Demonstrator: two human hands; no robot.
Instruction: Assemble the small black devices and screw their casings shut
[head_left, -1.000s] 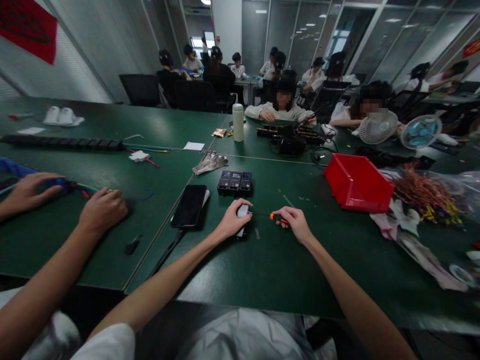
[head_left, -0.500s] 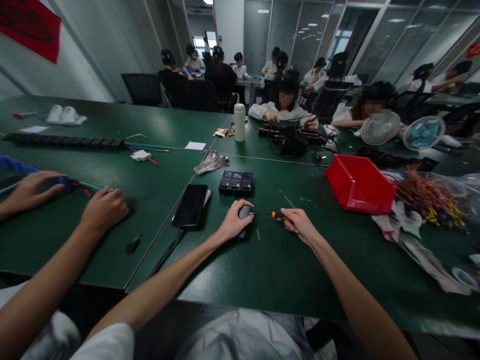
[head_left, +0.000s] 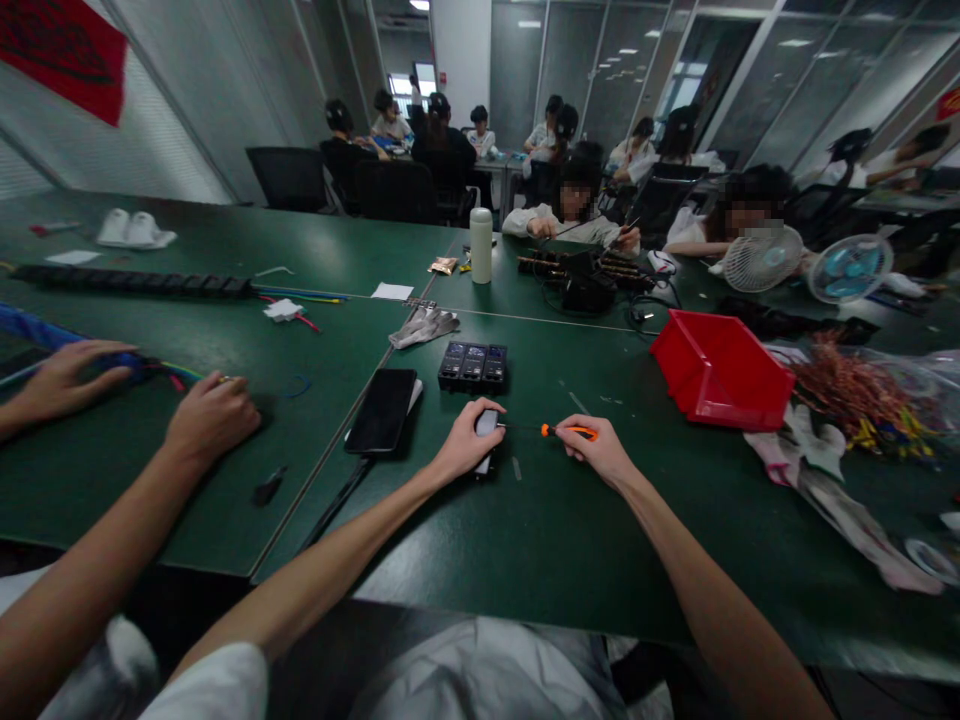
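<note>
Small box (head_left: 486,422): one, nearer us than the black block (head_left: 472,368), gripped by our left hand's (head_left: 466,442) fingers; top paler than half a second ago, likely tilted slightly. Screwdriver (head_left: 547,430): one, our right hand's (head_left: 602,455) fingers around its handle.

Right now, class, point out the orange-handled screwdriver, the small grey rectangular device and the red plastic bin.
Orange-handled screwdriver (head_left: 583,433): head view, on the handle.
Small grey rectangular device (head_left: 486,422): head view, on its pale face.
Red plastic bin (head_left: 739,402): head view, on its near wall.
</note>
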